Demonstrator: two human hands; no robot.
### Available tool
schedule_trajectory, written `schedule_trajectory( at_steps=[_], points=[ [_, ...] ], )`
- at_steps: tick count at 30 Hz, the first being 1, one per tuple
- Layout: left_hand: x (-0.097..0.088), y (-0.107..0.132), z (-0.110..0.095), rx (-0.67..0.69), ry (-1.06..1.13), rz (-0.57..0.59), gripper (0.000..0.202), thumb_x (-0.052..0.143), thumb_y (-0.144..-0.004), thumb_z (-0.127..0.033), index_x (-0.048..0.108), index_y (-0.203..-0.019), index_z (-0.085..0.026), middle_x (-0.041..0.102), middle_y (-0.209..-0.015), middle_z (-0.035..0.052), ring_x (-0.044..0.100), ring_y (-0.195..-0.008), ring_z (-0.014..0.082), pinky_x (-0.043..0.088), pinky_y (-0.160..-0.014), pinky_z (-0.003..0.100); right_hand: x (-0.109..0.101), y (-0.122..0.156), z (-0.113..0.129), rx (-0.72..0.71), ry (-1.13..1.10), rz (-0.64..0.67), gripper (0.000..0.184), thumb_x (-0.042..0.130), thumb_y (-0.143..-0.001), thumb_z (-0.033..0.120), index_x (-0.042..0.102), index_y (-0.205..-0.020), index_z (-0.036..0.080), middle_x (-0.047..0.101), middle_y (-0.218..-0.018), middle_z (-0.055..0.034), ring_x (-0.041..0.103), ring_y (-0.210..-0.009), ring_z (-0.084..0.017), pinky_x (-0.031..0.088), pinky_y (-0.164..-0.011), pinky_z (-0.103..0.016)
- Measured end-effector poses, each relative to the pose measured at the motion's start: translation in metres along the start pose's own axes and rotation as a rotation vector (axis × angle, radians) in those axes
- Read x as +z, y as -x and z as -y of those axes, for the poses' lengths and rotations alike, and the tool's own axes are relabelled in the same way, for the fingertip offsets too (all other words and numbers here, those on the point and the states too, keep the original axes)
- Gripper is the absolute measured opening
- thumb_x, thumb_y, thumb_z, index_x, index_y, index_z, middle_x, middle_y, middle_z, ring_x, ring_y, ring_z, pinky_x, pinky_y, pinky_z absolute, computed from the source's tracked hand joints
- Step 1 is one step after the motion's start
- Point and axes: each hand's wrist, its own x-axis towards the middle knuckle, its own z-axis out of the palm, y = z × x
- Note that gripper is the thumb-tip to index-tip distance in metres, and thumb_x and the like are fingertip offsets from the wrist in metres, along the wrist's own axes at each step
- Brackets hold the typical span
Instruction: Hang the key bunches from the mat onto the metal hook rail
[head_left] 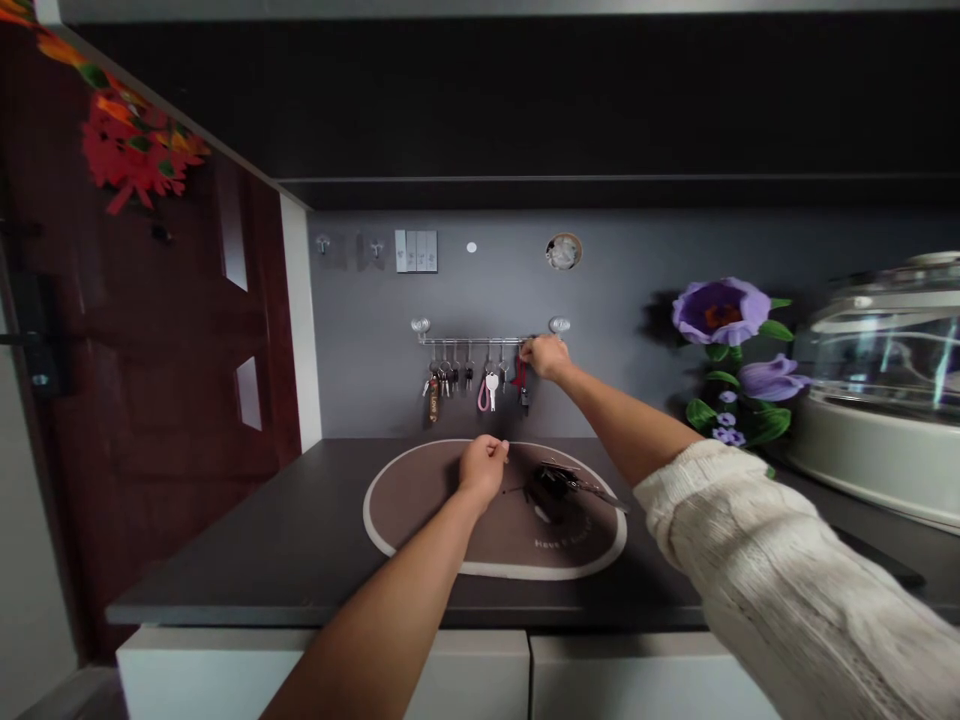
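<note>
My right hand is raised to the right end of the clear hook rail on the wall. Its fingers are pinched at the top of a bunch of keys with a red strap; the ring itself is hidden by the fingers. Left of it, several key bunches dangle from the rail, among them one with a brown tag and one with a pink loop. My left hand is closed over the brown oval mat; what its fingers hold, if anything, cannot be made out. A dark pile of keys lies on the mat's right part.
Purple artificial flowers and a white appliance with a clear cover stand at the right. A dark shelf overhangs the counter. Red flowers hang at upper left, before a dark red door.
</note>
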Motion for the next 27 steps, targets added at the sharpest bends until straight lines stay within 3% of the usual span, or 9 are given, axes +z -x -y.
schedule_trajectory(
  at_steps=[8, 17, 27],
  points=[
    [-0.001, 0.001, -0.002, -0.014, 0.028, 0.000, 0.017, 0.047, -0.073, -0.029, 0.052, -0.065, -0.015, 0.057, -0.061, 0.0015, 0.048, -0.054, 0.0096, 0.036, -0.055, 0.022, 0.005, 0.004, 0.000, 0.025, -0.028, 0.011, 0.017, 0.053, -0.072, 0.026, 0.068, -0.082, 0.023, 0.060, -0.099, -0.0068, 0.042, -0.098, -0.025, 0.031, -0.076, -0.032],
    [-0.003, 0.002, -0.005, -0.044, 0.130, 0.020, 0.014, 0.049, -0.073, -0.026, 0.051, -0.065, -0.014, 0.054, -0.059, 0.0002, 0.045, -0.049, 0.0073, 0.035, -0.051, 0.020, 0.006, 0.010, -0.001, 0.023, -0.101, -0.014, 0.016, 0.053, -0.072, 0.025, 0.068, -0.076, 0.023, 0.064, -0.087, -0.0068, 0.041, -0.096, -0.024, 0.030, -0.075, -0.032],
    [-0.009, 0.010, -0.013, -0.053, 0.223, 0.090, 0.007, 0.054, -0.069, -0.020, 0.053, -0.066, -0.014, 0.052, -0.056, -0.0018, 0.043, -0.047, 0.0062, 0.035, -0.051, 0.020, -0.006, 0.045, -0.004, -0.020, -0.216, -0.114, 0.018, 0.052, -0.073, 0.023, 0.067, -0.083, 0.025, 0.062, -0.097, -0.0031, 0.046, -0.096, -0.022, 0.035, -0.076, -0.030]
  ],
)
